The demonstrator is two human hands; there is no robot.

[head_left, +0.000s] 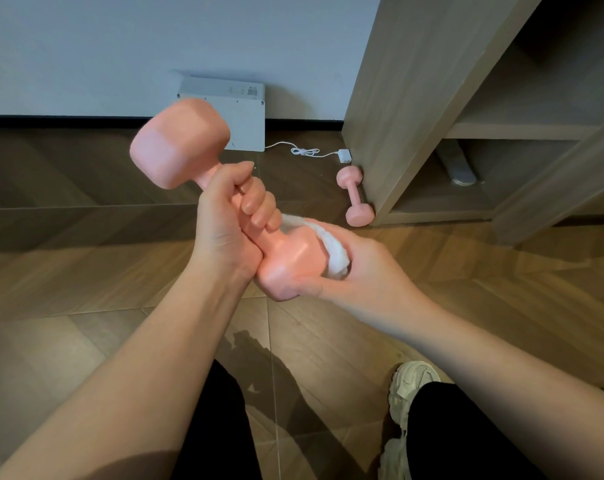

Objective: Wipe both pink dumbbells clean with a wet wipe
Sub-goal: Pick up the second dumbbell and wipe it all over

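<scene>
Pink dumbbell (179, 143) lies with long axis from upper left to centre — left hand (231, 216) grips the handle, right hand (359, 271) clasps the wet wipe (333, 251) round the nearer head.

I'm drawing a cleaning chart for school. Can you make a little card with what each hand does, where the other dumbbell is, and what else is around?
left hand: grips the handle of the held dumbbell
right hand: holds a white wet wipe against the held dumbbell's near end
second dumbbell: lies on the wooden floor, beside the foot of the shelf unit
also around: white box by the wall, white cable on the floor beside it
</scene>
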